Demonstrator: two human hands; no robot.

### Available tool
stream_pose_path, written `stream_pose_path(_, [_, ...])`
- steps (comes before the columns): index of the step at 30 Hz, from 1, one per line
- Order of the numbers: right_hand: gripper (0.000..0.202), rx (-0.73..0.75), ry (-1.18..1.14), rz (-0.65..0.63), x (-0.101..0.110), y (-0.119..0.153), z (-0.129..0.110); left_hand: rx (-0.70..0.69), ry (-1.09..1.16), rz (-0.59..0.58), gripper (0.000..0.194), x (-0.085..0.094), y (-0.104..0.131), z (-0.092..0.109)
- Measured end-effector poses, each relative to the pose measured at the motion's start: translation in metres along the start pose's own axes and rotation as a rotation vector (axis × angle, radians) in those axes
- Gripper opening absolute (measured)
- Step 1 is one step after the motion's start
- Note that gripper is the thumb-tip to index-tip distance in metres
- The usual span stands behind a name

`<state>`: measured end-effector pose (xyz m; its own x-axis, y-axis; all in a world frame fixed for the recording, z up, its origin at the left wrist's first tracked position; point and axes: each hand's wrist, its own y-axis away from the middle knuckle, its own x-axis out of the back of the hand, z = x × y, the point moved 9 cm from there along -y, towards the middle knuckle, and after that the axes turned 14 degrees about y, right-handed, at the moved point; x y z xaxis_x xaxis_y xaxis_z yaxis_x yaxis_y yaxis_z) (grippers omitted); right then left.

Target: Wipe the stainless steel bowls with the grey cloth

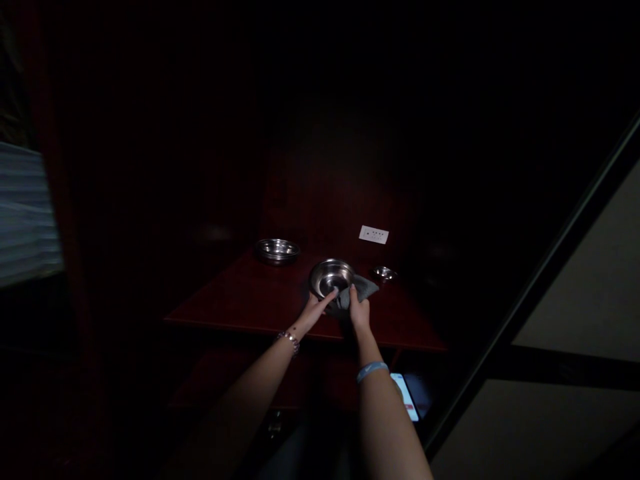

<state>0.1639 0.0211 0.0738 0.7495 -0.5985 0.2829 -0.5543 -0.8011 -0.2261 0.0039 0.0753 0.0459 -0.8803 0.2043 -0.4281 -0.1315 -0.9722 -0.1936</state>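
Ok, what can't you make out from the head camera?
In the head view:
Left grip: most fingers hidden by the bowl.
Cloth: partly covered by the right grip.
Phone: one side blocked by the right forearm; screen text too small.
White card: marks too small.
Lower shelf: mostly lost in darkness.

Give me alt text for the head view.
Left hand holds a shiny round metal bowl; right hand holds a grey cloth against it, over a dark-red surface. Beyond: shallow round metal dishware, left; small metal bowl, right.
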Motion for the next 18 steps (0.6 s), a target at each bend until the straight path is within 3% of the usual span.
stream_pose_path(4, [0.049, 0.013, 0.052, -0.06, -0.007, 0.001, 0.003, -0.031, 0.07, 0.035, 0.06, 0.003, -0.003, 0.002])
stream_pose_path(10, [0.049, -0.01, 0.076, -0.106, -0.017, -0.003, 0.016, -0.187, 0.105, 0.085, 0.051, 0.011, -0.011, 0.007])
stream_pose_path(18, [0.05, -0.053, 0.091, -0.228, -0.03, -0.001, 0.021, -0.154, 0.13, 0.105, 0.043, 0.017, -0.018, -0.003])
